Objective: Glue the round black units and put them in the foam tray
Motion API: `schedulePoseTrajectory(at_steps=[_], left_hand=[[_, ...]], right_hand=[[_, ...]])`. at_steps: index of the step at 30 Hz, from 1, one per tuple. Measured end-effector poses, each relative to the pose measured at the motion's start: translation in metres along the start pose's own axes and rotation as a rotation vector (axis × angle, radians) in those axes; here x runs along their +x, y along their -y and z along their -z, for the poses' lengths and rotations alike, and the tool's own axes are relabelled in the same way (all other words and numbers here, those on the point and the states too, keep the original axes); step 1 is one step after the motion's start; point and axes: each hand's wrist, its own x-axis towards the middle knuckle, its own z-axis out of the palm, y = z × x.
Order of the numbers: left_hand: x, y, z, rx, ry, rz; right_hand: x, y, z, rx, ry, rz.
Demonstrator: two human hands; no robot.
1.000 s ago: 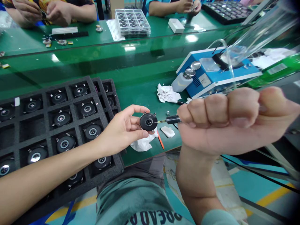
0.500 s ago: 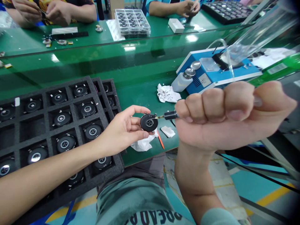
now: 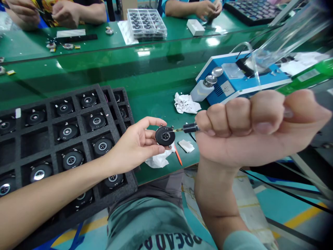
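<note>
My left hand (image 3: 142,144) pinches a round black watch body (image 3: 165,135) by its edges, its back with a ring of small contacts turned towards me. Closed in a fist, my right hand (image 3: 247,125) grips a screwdriver (image 3: 189,127) with a black collar and a thin, brass-coloured shaft. The shaft's tip meets the watch back near its upper right, though the exact contact spot is too small to make out. Most of the handle is hidden inside my fingers. Under my left forearm, a black foam tray (image 3: 58,121) holds several similar watch bodies in square pockets.
Crumpled tissue (image 3: 158,160), an orange pointed stick (image 3: 178,155) and a folded white pad (image 3: 186,146) lie below the watch. Beyond stand a pump bottle (image 3: 202,91) and a blue machine (image 3: 221,81). Across the bench, co-workers' hands flank a clear compartment box (image 3: 147,24).
My hands and the watch body hold nearly the same position, the right fist a touch further right. Across the bench, the co-workers' hands have shifted slightly.
</note>
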Motion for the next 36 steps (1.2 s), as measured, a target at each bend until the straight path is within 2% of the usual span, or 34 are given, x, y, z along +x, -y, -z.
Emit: schedulePoseTrajectory(at_steps=[4,8,10,18,36], left_hand=[[0.000,0.001,0.001,-0.003,0.005,-0.002],[0.001,0.002,0.002,-0.003,0.008,-0.006],[0.001,0.002,0.002,-0.003,0.009,-0.008],[0.001,0.001,0.001,-0.009,0.003,0.004],[0.001,-0.001,0.001,0.007,-0.002,0.003]], right_hand=[[0.001,-0.003,0.004,-0.014,0.003,0.012],[0.007,-0.012,0.012,0.029,0.101,0.146],[0.008,-0.013,0.014,0.029,0.119,0.167],[0.002,0.002,0.007,-0.080,0.014,-0.029],[-0.002,0.003,0.006,-0.025,-0.005,-0.041]])
